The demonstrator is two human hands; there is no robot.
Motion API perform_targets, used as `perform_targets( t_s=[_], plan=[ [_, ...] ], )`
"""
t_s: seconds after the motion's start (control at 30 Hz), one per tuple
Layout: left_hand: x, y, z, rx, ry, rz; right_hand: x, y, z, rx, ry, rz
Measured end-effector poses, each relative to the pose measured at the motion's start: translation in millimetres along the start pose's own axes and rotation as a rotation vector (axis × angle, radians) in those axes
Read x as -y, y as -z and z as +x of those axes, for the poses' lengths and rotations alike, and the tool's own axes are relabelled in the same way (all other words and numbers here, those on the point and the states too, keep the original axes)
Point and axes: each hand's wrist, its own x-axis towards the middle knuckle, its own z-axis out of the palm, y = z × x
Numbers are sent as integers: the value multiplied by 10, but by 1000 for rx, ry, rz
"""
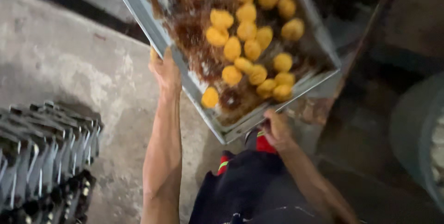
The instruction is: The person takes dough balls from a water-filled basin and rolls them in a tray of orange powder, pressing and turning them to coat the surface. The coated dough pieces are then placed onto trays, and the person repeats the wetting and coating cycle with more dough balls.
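Metal tray (152, 29) of yellow buns (245, 29) is tilted up over the concrete floor (69, 57). Your left hand (165, 72) has its fingers wrapped on the long edge, right hand (276, 129) fingers pinching the near corner. Stacked trays (41, 150) sit off to your left.

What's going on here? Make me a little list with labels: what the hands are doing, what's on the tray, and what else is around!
left hand: left hand grips the long edge of the metal tray
right hand: right hand grips the tray's near corner edge
tray: tilted, held up above the floor
on the tray: many round yellow pieces, bunched toward the middle and far side, among dark brown patches
floor: bare grey concrete
lower left: a stack of grey metal racks
below: dark clothing with red trim
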Motion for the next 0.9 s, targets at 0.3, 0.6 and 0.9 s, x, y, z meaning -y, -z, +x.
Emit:
perform_targets(
  t_s=[0.3,0.6,0.9],
  plan=[
    [1753,-670,1483,377,-61,220,-215,-1226,1236,-100,-305,470],
    [2826,-1369,2472,628,344,70,-405,-2311,2155,-443,-115,749],
    [3061,-1519,3220,833,367,522,-493,-3153,2827,-471,37,841]
  ],
)
